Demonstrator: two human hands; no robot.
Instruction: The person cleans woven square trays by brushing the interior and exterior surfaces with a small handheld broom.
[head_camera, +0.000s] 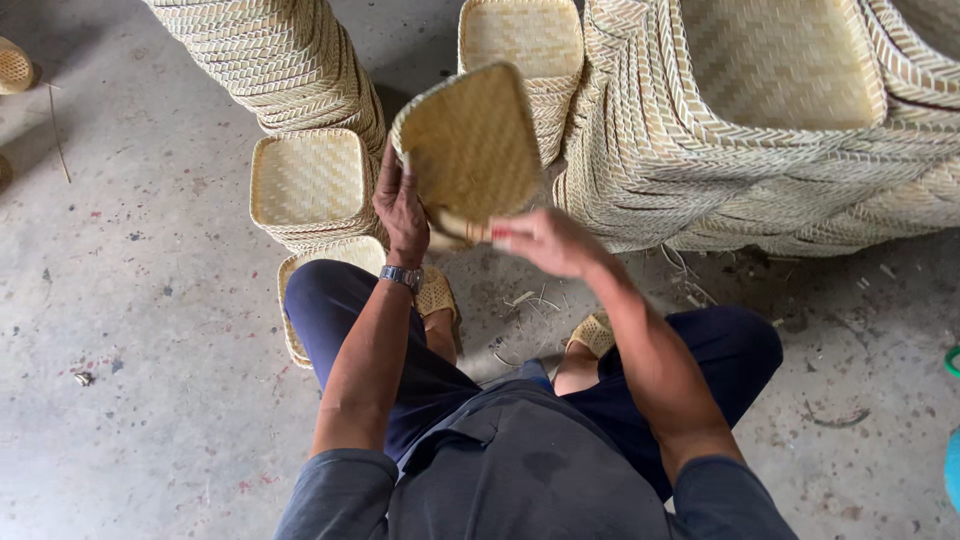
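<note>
I hold a square woven bamboo tray (470, 145) tilted up in front of me, its inside facing me. My left hand (398, 205) grips its left edge, a wristwatch on that wrist. My right hand (545, 240) grips the tray's lower right corner and looks a little blurred. I am squatting on a concrete floor, with my knees in dark blue trousers and my feet in woven sandals below the tray.
Tall stacks of the same woven trays (780, 130) stand at the right and at the top left (280, 60). Two short stacks (310, 185) sit by my left knee. Bamboo scraps (520, 300) litter the floor between my feet.
</note>
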